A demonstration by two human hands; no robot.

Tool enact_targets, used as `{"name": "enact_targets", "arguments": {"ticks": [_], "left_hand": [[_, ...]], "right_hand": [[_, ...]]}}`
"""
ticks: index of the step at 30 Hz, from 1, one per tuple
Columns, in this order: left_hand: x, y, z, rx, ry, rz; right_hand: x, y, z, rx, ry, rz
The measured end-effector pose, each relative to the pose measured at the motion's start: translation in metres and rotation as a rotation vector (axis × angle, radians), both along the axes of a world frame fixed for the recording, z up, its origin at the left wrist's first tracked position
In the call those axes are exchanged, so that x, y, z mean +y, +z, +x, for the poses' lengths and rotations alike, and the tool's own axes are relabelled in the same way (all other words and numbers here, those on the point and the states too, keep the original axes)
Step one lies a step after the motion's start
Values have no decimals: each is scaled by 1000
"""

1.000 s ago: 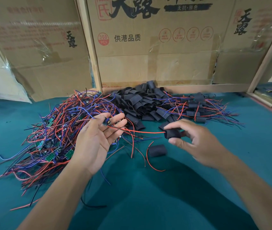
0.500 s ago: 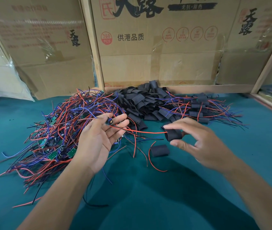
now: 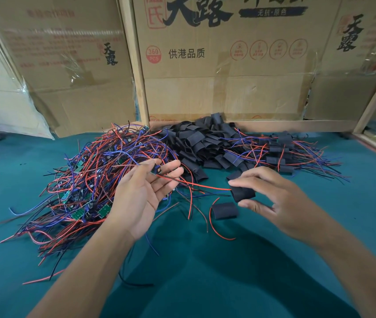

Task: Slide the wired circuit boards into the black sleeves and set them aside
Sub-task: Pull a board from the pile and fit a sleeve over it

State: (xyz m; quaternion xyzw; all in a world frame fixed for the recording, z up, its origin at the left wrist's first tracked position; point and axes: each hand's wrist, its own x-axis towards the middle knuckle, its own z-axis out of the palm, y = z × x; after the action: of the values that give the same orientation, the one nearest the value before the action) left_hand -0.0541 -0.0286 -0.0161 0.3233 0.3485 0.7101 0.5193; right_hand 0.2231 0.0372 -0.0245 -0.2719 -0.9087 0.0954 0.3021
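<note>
The left hand (image 3: 144,198) is lying palm-up, fingers loosely spread, pinching a small board (image 3: 157,169) at thumb and fingertip. Its red wire (image 3: 205,186) is running rightward to the sleeve (image 3: 243,193), which the right hand (image 3: 272,200) is pinching, mouth facing left.

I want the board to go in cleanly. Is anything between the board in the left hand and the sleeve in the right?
Nothing visible blocks it. The left hand holds the board; its red wire runs across open space to the black sleeve pinched in the right hand. A loose sleeve lies below on the green mat.
</note>
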Motion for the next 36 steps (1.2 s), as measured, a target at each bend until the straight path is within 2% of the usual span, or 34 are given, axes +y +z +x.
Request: {"name": "enact_targets", "arguments": {"ticks": [6, 14, 19, 22, 25, 29, 36], "left_hand": [[-1, 0, 0, -26, -14, 2], [1, -1, 6, -76, -36, -28], [-2, -3, 19, -91, -100, -33], [-4, -4, 28, -99, -152, -22], [-5, -10, 39, -42, -207, 5], [-8, -20, 50, 130, -145, 30], [-7, -25, 55, 122, -184, -8]], "right_hand": [[-2, -2, -3, -20, 13, -9], [-5, -11, -14, 112, 3, -44], [-10, -18, -21, 171, -70, -74], [-12, -19, -25, 171, -119, -26], [-14, -18, -30, 149, -146, 99], [-18, -17, -33, 172, -159, 136], [-22, -15, -36, 151, -151, 185]]}}
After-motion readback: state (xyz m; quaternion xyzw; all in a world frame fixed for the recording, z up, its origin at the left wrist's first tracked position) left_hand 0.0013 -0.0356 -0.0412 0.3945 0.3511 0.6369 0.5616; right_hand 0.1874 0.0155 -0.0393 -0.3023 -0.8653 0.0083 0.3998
